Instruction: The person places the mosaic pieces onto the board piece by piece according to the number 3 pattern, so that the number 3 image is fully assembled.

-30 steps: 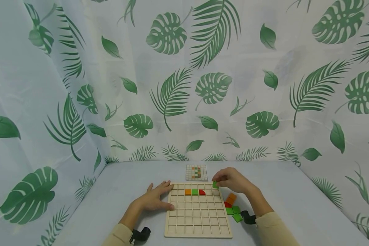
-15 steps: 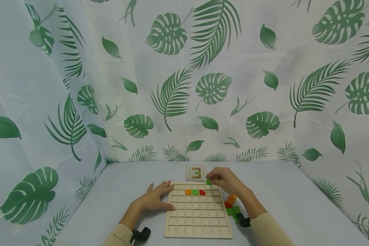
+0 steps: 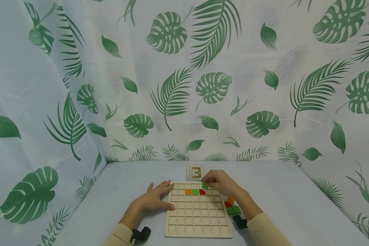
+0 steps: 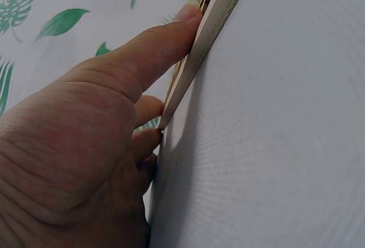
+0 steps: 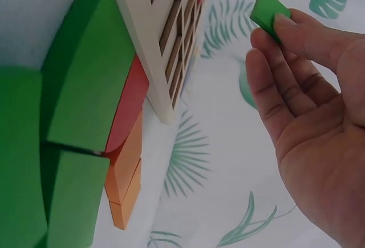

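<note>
A pale wooden grid board [image 3: 196, 221] lies on the table, with an orange tile [image 3: 188, 192], a green tile [image 3: 195, 192] and a red tile with one cut corner [image 3: 202, 192] in a row near its far side. My left hand [image 3: 155, 197] rests at the board's left edge, its thumb [image 4: 171, 37] on the rim and its fingers spread. Between thumb and fingertips, my right hand [image 3: 222, 182] pinches another green square tile [image 5: 268, 9]. In the head view this tile overlaps the board's far row, just behind the red tile.
Loose green tiles [image 3: 232, 210], a red one [image 3: 228, 204] and orange ones [image 3: 230, 200] lie beside the board's right edge. Behind the board lies a small card [image 3: 190, 173] printed with a coloured grid pattern. A leaf-patterned curtain [image 3: 178, 102] encloses the table's back and sides.
My right hand has moved left with the green tile, from the board's far right corner to above the far row behind the red tile. My left hand has stayed in place.
</note>
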